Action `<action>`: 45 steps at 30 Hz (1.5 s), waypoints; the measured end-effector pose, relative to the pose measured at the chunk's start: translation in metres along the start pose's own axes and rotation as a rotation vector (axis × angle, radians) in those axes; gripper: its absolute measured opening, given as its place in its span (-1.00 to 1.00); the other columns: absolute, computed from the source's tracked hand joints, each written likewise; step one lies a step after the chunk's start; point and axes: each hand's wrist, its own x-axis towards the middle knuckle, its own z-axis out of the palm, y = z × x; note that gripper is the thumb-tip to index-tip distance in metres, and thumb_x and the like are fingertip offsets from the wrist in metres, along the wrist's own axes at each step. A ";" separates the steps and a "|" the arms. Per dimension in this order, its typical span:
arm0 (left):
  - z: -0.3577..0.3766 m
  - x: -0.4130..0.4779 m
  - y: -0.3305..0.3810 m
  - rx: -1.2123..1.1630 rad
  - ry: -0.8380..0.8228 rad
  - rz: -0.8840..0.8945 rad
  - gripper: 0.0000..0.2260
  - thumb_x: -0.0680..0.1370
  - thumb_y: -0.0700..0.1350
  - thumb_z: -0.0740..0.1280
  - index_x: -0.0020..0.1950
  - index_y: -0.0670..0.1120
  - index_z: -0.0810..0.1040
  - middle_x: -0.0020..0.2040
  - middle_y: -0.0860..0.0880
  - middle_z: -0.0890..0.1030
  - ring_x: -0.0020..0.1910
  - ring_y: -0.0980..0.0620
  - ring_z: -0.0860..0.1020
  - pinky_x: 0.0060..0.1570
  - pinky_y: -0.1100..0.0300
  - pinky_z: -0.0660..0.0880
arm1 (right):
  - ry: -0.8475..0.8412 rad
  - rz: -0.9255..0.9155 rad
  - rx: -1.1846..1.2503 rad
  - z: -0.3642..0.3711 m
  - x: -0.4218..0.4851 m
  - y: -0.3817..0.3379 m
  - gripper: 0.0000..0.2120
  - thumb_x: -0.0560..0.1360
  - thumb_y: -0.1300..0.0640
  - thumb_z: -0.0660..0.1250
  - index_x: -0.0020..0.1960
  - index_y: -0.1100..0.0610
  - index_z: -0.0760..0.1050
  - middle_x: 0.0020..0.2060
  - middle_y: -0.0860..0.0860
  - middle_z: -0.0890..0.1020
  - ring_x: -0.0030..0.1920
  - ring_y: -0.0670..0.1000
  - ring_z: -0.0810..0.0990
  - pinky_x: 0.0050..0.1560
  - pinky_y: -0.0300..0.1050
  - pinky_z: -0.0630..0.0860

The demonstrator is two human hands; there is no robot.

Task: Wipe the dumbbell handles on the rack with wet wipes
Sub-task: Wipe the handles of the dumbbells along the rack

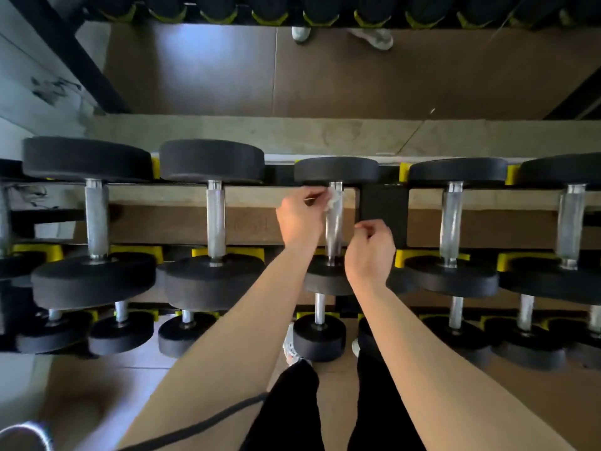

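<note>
Chrome knurled handle of the black round-headed dumbbell is sitting mid-row on the top tier of the black steel rack, heads lying in yellow cradles at the rack's far and near edges. Left hand is pinching a crumpled white wet wipe and pressing it against the handle's far end, right below the far head. Right hand is hovering just right of the handle's near half, fingers curled in, thumb against index. Nothing is showing in it; whether it is touching the handle, cannot tell. Handle stretch between the two hands is looking glossy.

Neighbouring dumbbells are lying parallel on either side: a bigger-headed one to the left, a similar one to the right, both well apart from the hands. Smaller dumbbells are sitting on the lower tier, nearer the person. Person's black trousers and a pale shoe are showing by the rack's near edge, over the brown floor. Black cable is running across the lower left.
</note>
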 end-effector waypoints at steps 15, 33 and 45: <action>0.008 -0.007 0.002 -0.002 0.043 0.002 -0.85 0.55 -0.10 0.47 0.11 0.00 0.70 -0.13 0.24 0.61 -0.14 0.38 0.53 -0.18 0.55 0.34 | -0.065 -0.048 0.074 -0.008 -0.004 0.008 -0.87 0.60 0.20 0.25 -0.04 0.07 0.56 -0.07 -0.04 0.58 -0.15 -0.16 0.54 -0.19 -0.36 0.38; -0.010 -0.030 -0.023 0.235 -0.141 0.082 -0.88 0.58 -0.08 0.43 0.10 -0.03 0.70 -0.01 0.12 0.67 -0.04 0.24 0.58 -0.07 0.44 0.40 | -0.036 0.018 0.072 -0.005 -0.007 0.022 -0.79 0.60 0.22 0.17 -0.10 0.06 0.54 -0.14 -0.01 0.60 -0.16 -0.12 0.55 -0.23 -0.30 0.41; -0.010 -0.036 -0.027 0.232 -0.143 0.088 -0.90 0.58 -0.07 0.44 0.06 -0.02 0.69 -0.06 0.16 0.64 -0.07 0.26 0.57 -0.08 0.44 0.40 | -0.031 -0.005 0.077 -0.003 -0.007 0.023 -0.79 0.60 0.21 0.17 -0.13 0.08 0.54 -0.15 0.01 0.60 -0.17 -0.09 0.55 -0.23 -0.25 0.44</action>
